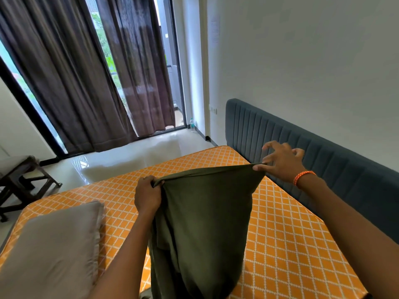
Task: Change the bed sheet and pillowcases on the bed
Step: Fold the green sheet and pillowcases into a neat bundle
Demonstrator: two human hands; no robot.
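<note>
Currently both hands hold one dark olive-green cloth pillowcase (205,214) up over the bare orange mattress with a white diamond lattice (287,240). Left hand (148,196) is a closed fist bunched on the near-left corner of the top hem; right hand (281,161) pinches the far-right corner between thumb and forefinger, other fingers spread and curled free, orange braided band at the wrist. Hem is pulled taut between the two grips, running from the left fist up and right toward the ribbed teal upholstered headboard (323,160); the rest hangs straight down between the forearms, bulging as if a pillow is inside (can't confirm, opening not visible). Long axis of the case is vertical, so any shake or pull goes along that line; the left hand is nearer the body, the right one reaches out toward the headboard. A second pillow in a grey satin-like case (56,251) lies flat on the mattress at the near left, well apart from the green one and closest to the left hand, long axis running away from the camera. No sheet on the mattress, so my read is mid-task: pillowcase step in hand, sheet not yet laid. Risk: the two-finger pinch on the right is the weaker grip and could slip under a hard shake.
</note>
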